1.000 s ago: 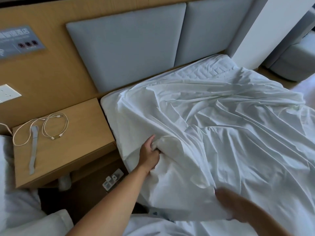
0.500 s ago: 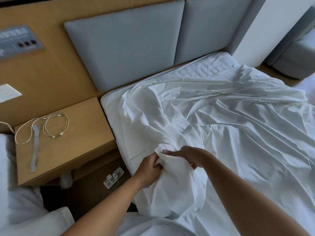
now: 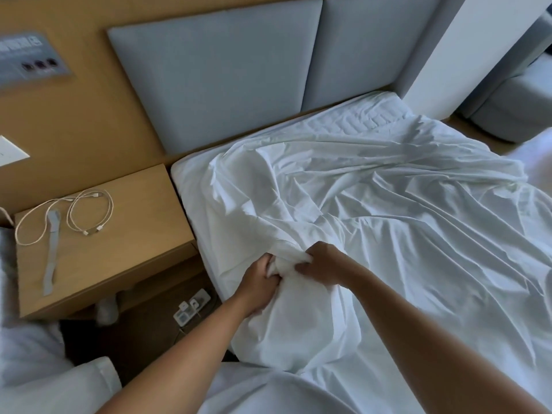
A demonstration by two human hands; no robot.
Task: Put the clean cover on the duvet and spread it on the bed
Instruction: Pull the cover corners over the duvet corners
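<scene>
Right at the near-left edge of the bed (image 3: 191, 180), the white cover (image 3: 388, 234) is gathered into a thick wad, and both hands have hold of it there. The left grip (image 3: 260, 282) is closed round the wad from the near side, fingers curled into the cloth. The right grip (image 3: 322, 261) is clenched on the same wad from the far side, knuckles up, so the two fists sit just beside each other with only bunched fabric between them. Whether the duvet itself is inside that lump cannot be told. From the fists the cover falls in a loose fold over the bed's edge toward the person, and the remainder lies crumpled across most of the mattress, creases fanning away to the right. Near the top of the bed a strip of quilted mattress pad (image 3: 358, 121) shows bare beyond the cover's edge.

Behind the bed stand two grey padded headboard panels (image 3: 209, 79) on a wooden wall. Left of the bed is a wooden bedside table (image 3: 125, 234), carrying a coiled white cable (image 3: 89, 213) and a flat grey strap (image 3: 52, 252). A white power strip (image 3: 191, 306) lies on the dark floor below it. More white bedding (image 3: 44, 383) sits at lower left.
</scene>
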